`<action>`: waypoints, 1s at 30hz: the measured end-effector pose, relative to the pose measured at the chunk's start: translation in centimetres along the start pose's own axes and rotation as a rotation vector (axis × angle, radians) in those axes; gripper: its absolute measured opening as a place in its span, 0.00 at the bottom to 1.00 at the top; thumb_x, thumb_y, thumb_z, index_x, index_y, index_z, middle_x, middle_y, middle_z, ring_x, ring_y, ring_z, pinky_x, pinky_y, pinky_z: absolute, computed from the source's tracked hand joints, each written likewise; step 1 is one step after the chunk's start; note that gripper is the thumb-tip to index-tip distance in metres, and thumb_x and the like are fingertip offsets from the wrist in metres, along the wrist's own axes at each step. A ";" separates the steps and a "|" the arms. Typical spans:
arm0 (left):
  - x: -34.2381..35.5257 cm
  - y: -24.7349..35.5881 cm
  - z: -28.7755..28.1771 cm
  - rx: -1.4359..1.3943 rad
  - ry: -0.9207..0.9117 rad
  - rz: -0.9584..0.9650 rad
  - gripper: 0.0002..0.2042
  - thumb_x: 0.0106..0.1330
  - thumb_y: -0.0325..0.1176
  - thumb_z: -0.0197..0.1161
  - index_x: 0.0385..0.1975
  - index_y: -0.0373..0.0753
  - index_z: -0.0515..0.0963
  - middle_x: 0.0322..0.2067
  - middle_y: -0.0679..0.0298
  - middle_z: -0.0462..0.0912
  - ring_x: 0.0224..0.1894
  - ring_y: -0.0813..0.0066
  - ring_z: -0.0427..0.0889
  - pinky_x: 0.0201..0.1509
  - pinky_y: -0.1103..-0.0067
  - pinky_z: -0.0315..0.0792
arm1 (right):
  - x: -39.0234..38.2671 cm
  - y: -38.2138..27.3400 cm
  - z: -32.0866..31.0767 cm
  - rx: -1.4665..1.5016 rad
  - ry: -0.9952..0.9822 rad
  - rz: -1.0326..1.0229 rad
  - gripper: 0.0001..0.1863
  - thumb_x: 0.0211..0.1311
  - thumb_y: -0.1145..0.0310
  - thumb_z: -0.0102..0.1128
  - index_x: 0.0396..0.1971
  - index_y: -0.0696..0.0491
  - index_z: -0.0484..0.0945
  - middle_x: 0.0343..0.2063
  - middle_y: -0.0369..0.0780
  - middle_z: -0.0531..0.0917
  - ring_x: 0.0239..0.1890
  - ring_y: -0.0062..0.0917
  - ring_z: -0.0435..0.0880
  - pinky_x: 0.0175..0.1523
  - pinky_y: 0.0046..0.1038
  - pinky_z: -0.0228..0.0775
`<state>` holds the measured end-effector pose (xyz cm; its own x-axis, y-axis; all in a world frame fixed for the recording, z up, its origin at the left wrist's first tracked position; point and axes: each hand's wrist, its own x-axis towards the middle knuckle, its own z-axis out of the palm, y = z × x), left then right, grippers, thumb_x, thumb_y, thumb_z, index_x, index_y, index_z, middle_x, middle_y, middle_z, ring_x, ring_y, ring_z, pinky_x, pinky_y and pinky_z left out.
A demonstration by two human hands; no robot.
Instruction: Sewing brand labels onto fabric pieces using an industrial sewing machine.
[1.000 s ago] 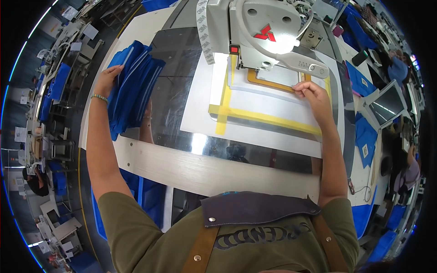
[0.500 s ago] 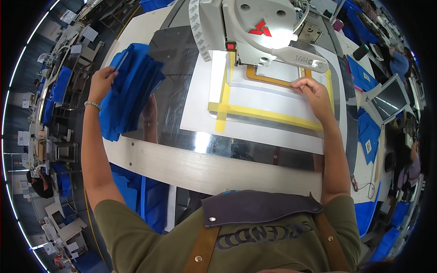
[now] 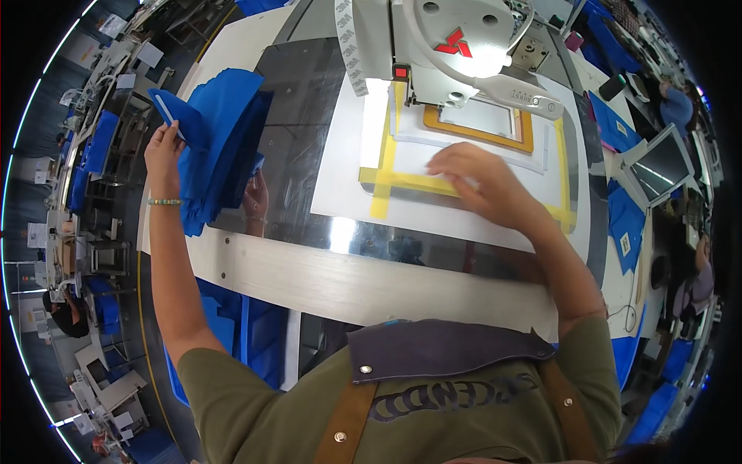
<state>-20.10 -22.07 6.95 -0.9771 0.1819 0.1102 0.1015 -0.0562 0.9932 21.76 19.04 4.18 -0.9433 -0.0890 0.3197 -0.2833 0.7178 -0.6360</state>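
My left hand [image 3: 164, 158] is closed on the left edge of the top piece of a blue fabric stack [image 3: 220, 108]. A thin white strip [image 3: 165, 110] runs along that lifted edge, up from my fingertips; I cannot tell whether it belongs to the cloth. My right hand [image 3: 487, 185], slightly blurred, hovers over a white sheet [image 3: 340, 189] marked with yellow tape [image 3: 379, 179]. Its fingers are loosely bent, thumb apart, with nothing seen in them. Just beyond it, an orange-brown frame [image 3: 483, 139] with a rectangular opening lies under the sewing machine head [image 3: 433, 54].
A lit lamp arm [image 3: 525, 99] hangs across the machine. Shiny metal plate [image 3: 301, 108] surrounds the sheet, with a pale table edge [image 3: 348, 282] in front. Blue cloth pieces [image 3: 624, 228] and a tablet-like screen [image 3: 661, 170] are at the right. A blue bin [image 3: 259, 340] sits below.
My right hand has let go of the orange-brown frame and moved left and nearer me. My left hand has shifted slightly nearer me, and the fabric's top edge is lifted and turned leftward.
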 end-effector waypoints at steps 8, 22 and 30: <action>-3.3 -1.3 -0.2 0.101 0.132 0.141 0.05 0.73 0.34 0.72 0.37 0.42 0.83 0.33 0.72 0.82 0.37 0.83 0.80 0.50 0.82 0.77 | 18.2 -3.9 15.1 -0.196 -0.213 -0.320 0.32 0.68 0.72 0.61 0.73 0.55 0.71 0.76 0.43 0.69 0.79 0.36 0.63 0.78 0.42 0.59; -8.4 7.1 -5.7 0.205 0.393 0.763 0.08 0.78 0.29 0.64 0.47 0.30 0.81 0.45 0.62 0.87 0.47 0.77 0.85 0.55 0.78 0.78 | 26.5 -3.8 23.6 -0.246 -0.072 -0.273 0.33 0.65 0.76 0.56 0.73 0.54 0.72 0.80 0.42 0.63 0.82 0.38 0.57 0.79 0.48 0.57; -13.8 1.1 8.2 0.806 -0.530 0.866 0.08 0.65 0.22 0.64 0.43 0.33 0.78 0.55 0.52 0.87 0.53 0.50 0.86 0.58 0.67 0.79 | 13.0 -5.5 12.4 -0.242 -0.197 -0.286 0.18 0.69 0.69 0.61 0.56 0.55 0.84 0.54 0.42 0.85 0.58 0.37 0.83 0.61 0.39 0.78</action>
<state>-4.95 -16.64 6.82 -0.3636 0.7583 0.5411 0.9239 0.2191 0.3137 8.89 5.35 3.10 -0.8540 -0.4220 0.3043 -0.5122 0.7843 -0.3500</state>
